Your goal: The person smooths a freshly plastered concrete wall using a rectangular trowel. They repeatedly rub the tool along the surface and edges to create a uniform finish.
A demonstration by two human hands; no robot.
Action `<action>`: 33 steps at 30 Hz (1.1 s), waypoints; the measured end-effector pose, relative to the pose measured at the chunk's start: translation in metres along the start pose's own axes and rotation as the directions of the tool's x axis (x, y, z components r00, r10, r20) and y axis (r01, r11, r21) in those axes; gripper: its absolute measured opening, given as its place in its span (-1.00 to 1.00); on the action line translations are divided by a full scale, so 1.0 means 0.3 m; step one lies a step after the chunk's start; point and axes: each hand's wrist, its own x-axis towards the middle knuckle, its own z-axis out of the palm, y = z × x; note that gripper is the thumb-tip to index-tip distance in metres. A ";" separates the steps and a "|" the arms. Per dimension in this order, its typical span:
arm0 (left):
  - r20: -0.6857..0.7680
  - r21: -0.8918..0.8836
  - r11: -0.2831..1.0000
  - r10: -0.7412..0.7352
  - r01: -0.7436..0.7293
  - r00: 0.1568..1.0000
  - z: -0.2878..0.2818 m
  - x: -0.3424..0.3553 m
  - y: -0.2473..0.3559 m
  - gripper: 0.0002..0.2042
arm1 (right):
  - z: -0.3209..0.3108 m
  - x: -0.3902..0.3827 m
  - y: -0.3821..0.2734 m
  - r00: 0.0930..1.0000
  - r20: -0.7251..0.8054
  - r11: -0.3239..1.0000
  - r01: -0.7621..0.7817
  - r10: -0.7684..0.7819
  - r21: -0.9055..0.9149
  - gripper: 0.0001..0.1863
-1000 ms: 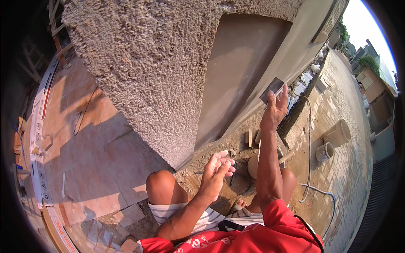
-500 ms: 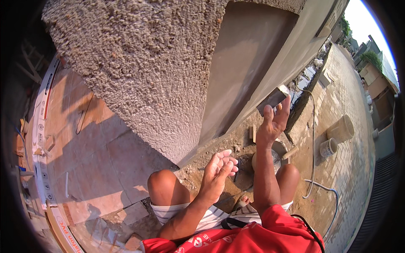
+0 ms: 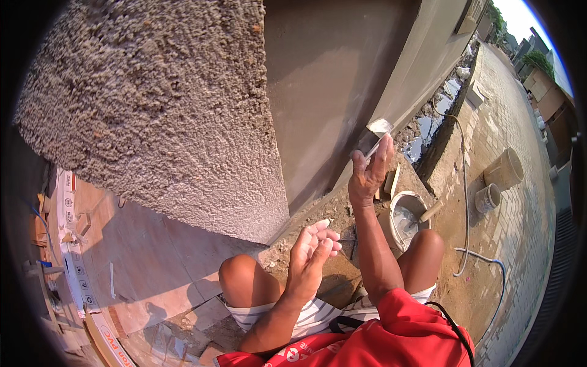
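My right hand (image 3: 369, 177) is raised, fingers and thumb around a small grey, flat-sided piece (image 3: 374, 142) with a pale, wet-looking top. That piece is at the edge between the smooth recessed panel (image 3: 330, 79) and the outer wall face; whether it is a corner trowel or a block I cannot tell. Below the wall corner, my left hand (image 3: 315, 248) is palm up with loosely bent, pale-dusted fingers, and nothing shows in it. Rough plaster (image 3: 177, 110) covers the wall face to the left. Near my right knee stands a bucket (image 3: 396, 211) holding pale mix, with a wooden handle (image 3: 431, 211) leaning over its rim.
Thin boards (image 3: 390, 182) stand behind the mix bucket. Further right are two pale buckets (image 3: 504, 169) (image 3: 487, 197) on the paving, and a hose (image 3: 466, 183). A wet ditch (image 3: 431, 128) runs along the wall. Large tiles (image 3: 140, 251) and long cartons (image 3: 76, 269) lie at left.
My right hand has moved left with the grey piece, bringing it to the panel's edge. The view has shifted, showing more of the mix bucket. My left hand keeps much the same pose.
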 end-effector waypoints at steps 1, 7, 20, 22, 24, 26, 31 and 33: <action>-0.006 0.001 1.000 -0.005 0.005 1.000 -0.002 0.001 -0.006 -0.59 | 0.001 -0.006 0.042 0.989 -0.009 0.989 -0.145 0.145 0.003 -0.29; 0.009 0.031 0.999 0.016 -0.017 1.000 -0.005 0.003 -0.007 -0.61 | -0.046 -0.027 0.015 0.904 0.044 0.807 -0.400 0.425 0.434 -0.36; 0.001 0.123 0.992 0.014 -0.014 1.000 -0.004 -0.001 -0.030 -0.62 | -0.032 -0.096 -0.019 0.992 0.109 0.992 -0.045 0.058 -0.116 -0.33; 0.015 0.133 0.991 0.011 -0.013 1.000 0.006 0.006 -0.037 -0.61 | -0.014 -0.186 0.145 0.966 0.020 0.965 -0.257 0.258 -0.042 -0.30; 0.006 0.137 0.990 0.015 -0.016 1.000 0.008 0.004 -0.038 -0.62 | -0.057 -0.216 0.282 0.773 0.105 0.727 -0.626 0.625 0.282 -0.30; 0.017 0.145 0.989 0.032 -0.034 0.999 0.007 0.004 -0.030 -0.61 | -0.105 -0.226 0.291 0.550 0.056 0.463 -0.749 0.833 0.474 -0.28; 0.006 0.195 0.979 0.052 -0.052 0.999 0.012 0.001 -0.035 -0.60 | -0.171 -0.382 0.188 0.204 0.232 -0.033 -0.678 0.951 0.735 -0.40; -0.009 0.190 0.981 0.037 -0.034 0.999 0.009 0.006 -0.039 -0.60 | -0.172 -0.480 0.147 0.055 0.317 -0.217 -0.619 0.947 0.755 -0.38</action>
